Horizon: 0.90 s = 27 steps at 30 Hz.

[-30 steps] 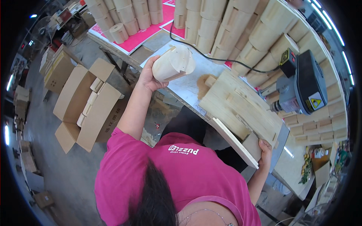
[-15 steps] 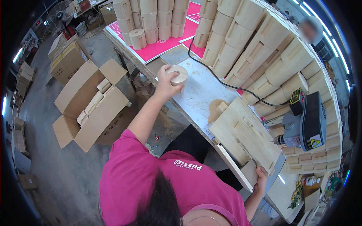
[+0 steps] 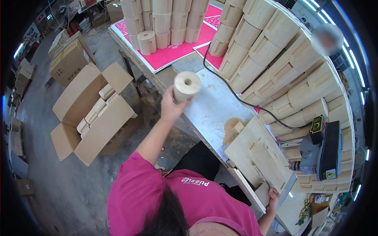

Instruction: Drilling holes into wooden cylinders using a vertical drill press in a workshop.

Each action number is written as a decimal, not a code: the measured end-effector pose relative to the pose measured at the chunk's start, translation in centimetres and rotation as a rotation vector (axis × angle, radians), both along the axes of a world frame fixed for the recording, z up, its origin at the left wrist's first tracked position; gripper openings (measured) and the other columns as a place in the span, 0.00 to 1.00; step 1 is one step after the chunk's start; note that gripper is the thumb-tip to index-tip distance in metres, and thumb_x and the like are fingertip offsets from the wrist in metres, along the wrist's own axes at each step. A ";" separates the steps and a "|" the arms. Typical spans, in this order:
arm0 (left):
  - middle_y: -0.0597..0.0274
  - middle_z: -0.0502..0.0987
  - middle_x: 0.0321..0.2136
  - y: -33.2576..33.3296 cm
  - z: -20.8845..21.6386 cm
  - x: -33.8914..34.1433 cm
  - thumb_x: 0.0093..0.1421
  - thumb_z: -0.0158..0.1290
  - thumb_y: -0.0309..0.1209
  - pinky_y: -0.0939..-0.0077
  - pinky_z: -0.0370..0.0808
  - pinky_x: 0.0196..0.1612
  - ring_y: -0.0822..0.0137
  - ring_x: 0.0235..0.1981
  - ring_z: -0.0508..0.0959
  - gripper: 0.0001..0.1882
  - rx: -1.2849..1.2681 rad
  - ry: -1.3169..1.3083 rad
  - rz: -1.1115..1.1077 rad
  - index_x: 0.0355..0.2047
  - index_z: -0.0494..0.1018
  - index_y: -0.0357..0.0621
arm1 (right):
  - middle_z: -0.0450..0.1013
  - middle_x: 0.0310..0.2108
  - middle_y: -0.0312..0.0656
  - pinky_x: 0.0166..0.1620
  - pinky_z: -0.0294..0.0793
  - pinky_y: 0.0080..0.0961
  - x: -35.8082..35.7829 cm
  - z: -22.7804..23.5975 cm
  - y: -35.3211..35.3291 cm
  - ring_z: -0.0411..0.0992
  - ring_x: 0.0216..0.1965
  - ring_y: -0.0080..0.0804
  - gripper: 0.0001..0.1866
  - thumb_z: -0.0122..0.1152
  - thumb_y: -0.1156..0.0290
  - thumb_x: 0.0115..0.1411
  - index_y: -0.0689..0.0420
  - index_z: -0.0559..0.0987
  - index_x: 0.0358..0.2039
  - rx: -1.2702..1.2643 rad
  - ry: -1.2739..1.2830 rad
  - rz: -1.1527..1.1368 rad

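Note:
My left hand (image 3: 172, 105) is closed around a pale wooden cylinder (image 3: 186, 87) with a round hole in its top. It holds the cylinder at the near edge of the white worktop (image 3: 210, 100), and the grip hides its lower side. On the right, my right hand (image 3: 272, 200) is curled beside the lower corner of a wooden board jig (image 3: 258, 151). A thin dark piece shows by its fingertips, but what the fingers grip is hidden. A drill head (image 3: 311, 151) with a chuck stands to the right of the jig.
Stacked wooden cylinders (image 3: 252, 51) wall the far side, with more on pink sheets (image 3: 169, 55). A black cable (image 3: 232, 89) crosses the worktop beside sawdust (image 3: 232, 128). An open carton (image 3: 104, 135) holding wooden pieces stands left on the floor.
My left hand has lifted the cylinder a little and tipped its top more into view. My right hand stays at the jig's corner. The whole view has shifted slightly.

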<state>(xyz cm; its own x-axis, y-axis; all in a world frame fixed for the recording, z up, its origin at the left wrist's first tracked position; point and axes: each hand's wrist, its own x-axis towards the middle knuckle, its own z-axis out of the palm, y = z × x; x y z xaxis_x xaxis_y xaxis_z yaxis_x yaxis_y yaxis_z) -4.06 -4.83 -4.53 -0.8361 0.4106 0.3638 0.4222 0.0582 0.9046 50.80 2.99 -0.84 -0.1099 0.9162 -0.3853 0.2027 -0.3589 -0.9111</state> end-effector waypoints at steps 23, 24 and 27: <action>0.47 0.73 0.39 6.4 7.5 -30.2 0.35 0.67 0.38 0.65 0.69 0.45 0.52 0.42 0.73 0.34 -0.105 0.196 0.519 0.41 0.67 0.35 | 0.71 0.24 0.32 0.35 0.64 0.18 -0.6 0.5 -0.7 0.65 0.27 0.21 0.13 0.63 0.68 0.44 0.63 0.77 0.29 -0.012 -0.062 -0.076; 0.46 0.73 0.40 6.2 7.6 -30.4 0.35 0.67 0.39 0.65 0.69 0.46 0.52 0.43 0.73 0.35 -0.083 0.185 0.489 0.42 0.67 0.35 | 0.71 0.24 0.32 0.36 0.64 0.18 -0.3 0.3 -0.7 0.65 0.27 0.21 0.13 0.63 0.68 0.44 0.63 0.77 0.29 -0.015 -0.060 -0.074; 0.44 0.70 0.43 6.7 6.7 -30.4 0.36 0.66 0.39 0.64 0.67 0.48 0.50 0.46 0.71 0.39 -0.196 0.156 0.495 0.47 0.63 0.34 | 0.72 0.24 0.33 0.36 0.65 0.17 -0.5 0.7 -0.8 0.66 0.27 0.21 0.12 0.63 0.69 0.45 0.62 0.77 0.29 -0.032 -0.113 -0.069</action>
<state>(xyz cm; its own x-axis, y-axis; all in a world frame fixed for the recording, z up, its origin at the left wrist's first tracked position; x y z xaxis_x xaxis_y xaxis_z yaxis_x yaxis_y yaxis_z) -34.49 1.88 2.13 -0.8888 0.0550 0.4550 0.4297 0.4451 0.7857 50.31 2.18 -0.17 -0.0018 0.9071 -0.4209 0.2770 -0.4040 -0.8718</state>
